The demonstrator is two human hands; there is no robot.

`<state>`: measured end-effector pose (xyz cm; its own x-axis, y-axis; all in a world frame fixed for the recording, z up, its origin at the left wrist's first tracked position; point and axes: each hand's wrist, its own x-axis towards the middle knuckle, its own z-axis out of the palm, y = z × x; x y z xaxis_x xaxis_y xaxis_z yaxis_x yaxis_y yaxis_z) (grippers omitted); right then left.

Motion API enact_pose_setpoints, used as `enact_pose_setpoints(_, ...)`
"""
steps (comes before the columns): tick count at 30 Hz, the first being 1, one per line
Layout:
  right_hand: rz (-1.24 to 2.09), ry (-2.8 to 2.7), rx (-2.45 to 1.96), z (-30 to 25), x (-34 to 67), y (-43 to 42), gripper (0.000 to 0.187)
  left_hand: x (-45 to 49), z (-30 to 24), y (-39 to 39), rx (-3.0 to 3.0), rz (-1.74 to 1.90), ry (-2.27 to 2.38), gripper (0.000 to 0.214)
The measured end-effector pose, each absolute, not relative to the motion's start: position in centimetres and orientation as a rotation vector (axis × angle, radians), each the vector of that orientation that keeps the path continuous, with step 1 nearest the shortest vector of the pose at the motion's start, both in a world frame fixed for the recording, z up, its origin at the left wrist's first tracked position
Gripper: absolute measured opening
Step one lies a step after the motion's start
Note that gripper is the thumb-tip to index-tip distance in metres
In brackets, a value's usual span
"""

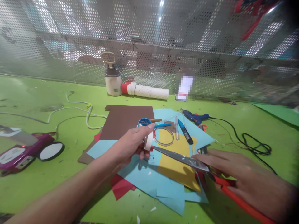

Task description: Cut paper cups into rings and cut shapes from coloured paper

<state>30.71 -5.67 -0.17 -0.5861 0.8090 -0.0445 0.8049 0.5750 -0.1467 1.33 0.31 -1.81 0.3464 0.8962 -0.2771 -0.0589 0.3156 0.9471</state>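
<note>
My left hand [133, 144] is raised over a spread of coloured paper and pinches a white roll of tape [149, 140] between thumb and fingers. My right hand [235, 172] lies at the right and grips a pair of scissors [184, 160] with orange-red handles; the metal blades point left, toward the tape. Under both hands lie a yellow sheet [174, 161], light blue sheets [144, 177], a red sheet [120, 186] and a brown sheet [126, 119].
A clear tape ring [164, 138], pens [185, 132], a blue-lidded pot [144, 121] and a blue glue gun [195, 117] with black cord lie on the green table [46, 186]. White bottle [113, 82] and tube [147, 91] stand by the perforated metal wall. A purple device [25, 151] sits left.
</note>
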Motion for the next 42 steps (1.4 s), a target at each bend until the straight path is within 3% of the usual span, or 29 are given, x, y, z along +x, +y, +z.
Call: enact_pose_setpoints(42,0.155,-2.791,-1.356,-0.60,31.07,-5.75,0.048,1.16,-1.77,0.25,1.050,0.789,1.009,0.042)
